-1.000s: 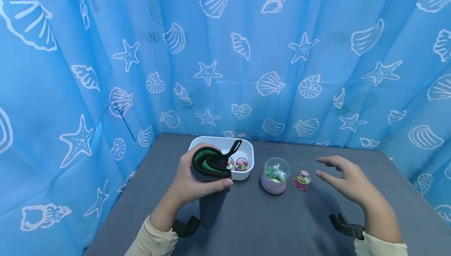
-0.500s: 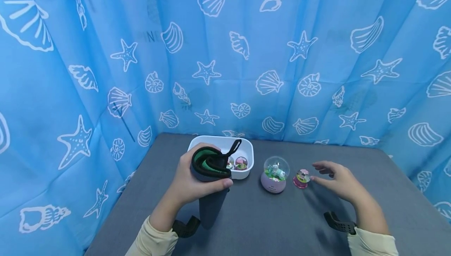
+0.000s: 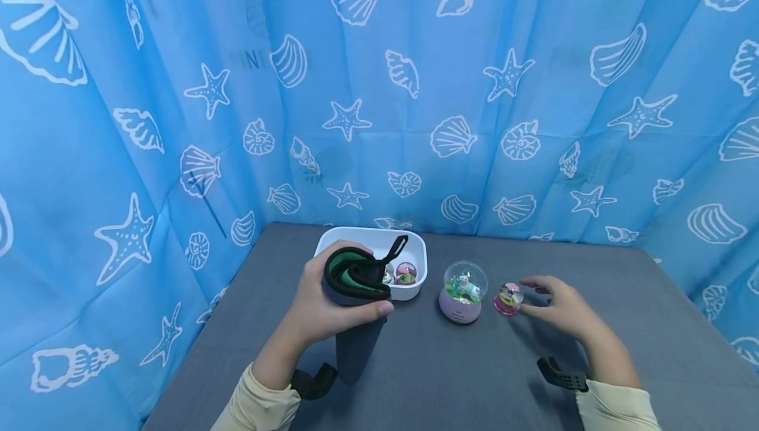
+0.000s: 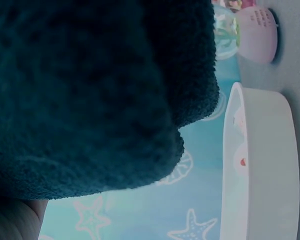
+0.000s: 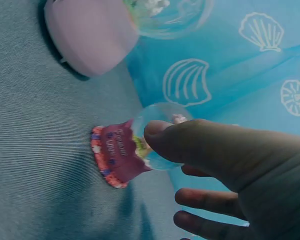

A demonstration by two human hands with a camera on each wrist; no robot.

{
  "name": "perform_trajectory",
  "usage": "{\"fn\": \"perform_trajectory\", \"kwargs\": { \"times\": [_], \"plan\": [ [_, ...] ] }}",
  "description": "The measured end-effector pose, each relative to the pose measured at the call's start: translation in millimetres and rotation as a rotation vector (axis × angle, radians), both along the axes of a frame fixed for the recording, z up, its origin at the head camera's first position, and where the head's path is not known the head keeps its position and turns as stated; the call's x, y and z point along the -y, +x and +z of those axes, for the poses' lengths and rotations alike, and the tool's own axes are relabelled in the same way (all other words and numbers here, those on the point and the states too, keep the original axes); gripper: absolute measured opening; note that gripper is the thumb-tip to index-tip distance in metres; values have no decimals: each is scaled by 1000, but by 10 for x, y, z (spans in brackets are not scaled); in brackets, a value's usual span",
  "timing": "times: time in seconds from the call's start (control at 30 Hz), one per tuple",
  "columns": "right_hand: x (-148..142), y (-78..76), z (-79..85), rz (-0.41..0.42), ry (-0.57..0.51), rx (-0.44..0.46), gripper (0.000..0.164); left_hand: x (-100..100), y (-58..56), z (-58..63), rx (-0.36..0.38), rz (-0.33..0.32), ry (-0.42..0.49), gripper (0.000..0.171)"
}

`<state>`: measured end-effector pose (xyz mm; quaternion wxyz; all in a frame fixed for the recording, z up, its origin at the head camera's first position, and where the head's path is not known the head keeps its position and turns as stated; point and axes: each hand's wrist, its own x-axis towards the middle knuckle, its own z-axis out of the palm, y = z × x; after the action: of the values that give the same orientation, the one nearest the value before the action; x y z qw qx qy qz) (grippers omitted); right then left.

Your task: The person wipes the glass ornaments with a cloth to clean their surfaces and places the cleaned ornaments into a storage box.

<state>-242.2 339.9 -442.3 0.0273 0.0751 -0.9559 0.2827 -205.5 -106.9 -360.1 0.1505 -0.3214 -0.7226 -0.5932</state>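
In the head view my left hand (image 3: pixel 332 306) holds upright a rolled, dark grey cloth item (image 3: pixel 358 352) with a green inside and a black hanging loop; its exact kind is unclear. Up close, the left wrist view shows its fuzzy dark teal surface (image 4: pixel 90 100). My right hand (image 3: pixel 557 309) is at the right side of a small snow globe (image 3: pixel 508 299) with a pink base, standing on the table. In the right wrist view the thumb overlaps the dome of this small globe (image 5: pixel 121 152); whether it touches cannot be told. The other fingers are spread apart from the thumb.
A larger snow globe (image 3: pixel 462 296) with a lilac base stands left of the small one. Behind the cloth item is a white tub (image 3: pixel 419 246) with small globes (image 3: pixel 406 274) inside. The grey table (image 3: pixel 445 378) ends at a blue shell-patterned curtain (image 3: pixel 356 88).
My right hand has moved left to the small snow globe, and its thumb and fingers have come nearer to the dome. The left hand keeps holding the cloth item in place.
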Motion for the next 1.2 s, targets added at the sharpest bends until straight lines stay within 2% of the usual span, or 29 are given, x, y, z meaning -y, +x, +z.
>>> {"fn": "perform_trajectory", "kwargs": {
  "times": [0.43,0.7,0.87,1.2],
  "plan": [
    [122,-85,-118,-24,70,14,68,-7,7,-5,1,-7,4,62],
    [207,-119,-159,-74,87,72,80,-23,2,-6,11,-8,2,63],
    [228,-153,-215,-102,101,78,85,-26,0,-8,12,-14,7,63],
    [230,-169,-228,-107,93,77,79,-20,-8,-18,25,-5,0,63]
  ]
}}
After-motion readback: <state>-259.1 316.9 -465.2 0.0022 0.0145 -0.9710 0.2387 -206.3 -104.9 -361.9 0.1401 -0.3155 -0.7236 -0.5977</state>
